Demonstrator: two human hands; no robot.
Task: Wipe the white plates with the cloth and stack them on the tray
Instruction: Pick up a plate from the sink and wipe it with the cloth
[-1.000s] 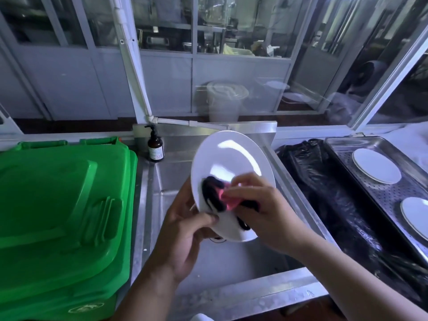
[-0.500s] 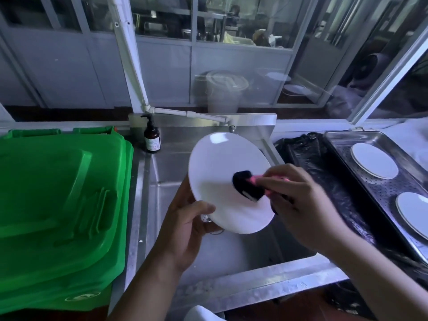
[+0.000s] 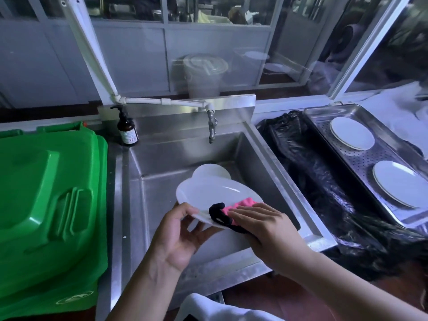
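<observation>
Over the steel sink (image 3: 176, 156) I hold a white plate (image 3: 208, 195), now tilted almost flat. My left hand (image 3: 183, 235) supports its near left rim, thumb on top and fingers beneath. My right hand (image 3: 264, 225) presses a pink and black cloth (image 3: 231, 210) onto the plate's near right rim with fairly straight fingers. Another white plate (image 3: 212, 171) lies in the sink behind it. At the right, the perforated metal tray (image 3: 361, 163) carries two white plates, a far plate (image 3: 352, 133) and a near plate (image 3: 400, 184).
A green bin lid (image 3: 48, 205) fills the left side. A brown soap pump bottle (image 3: 127, 130) stands at the sink's back left corner, the tap (image 3: 211, 128) hangs over the basin. A black plastic bag (image 3: 319, 181) lies between sink and tray.
The plate has tipped from nearly upright to almost flat and dropped lower over the sink. The cloth has slid from the plate's middle to its near right rim. The view has tilted down.
</observation>
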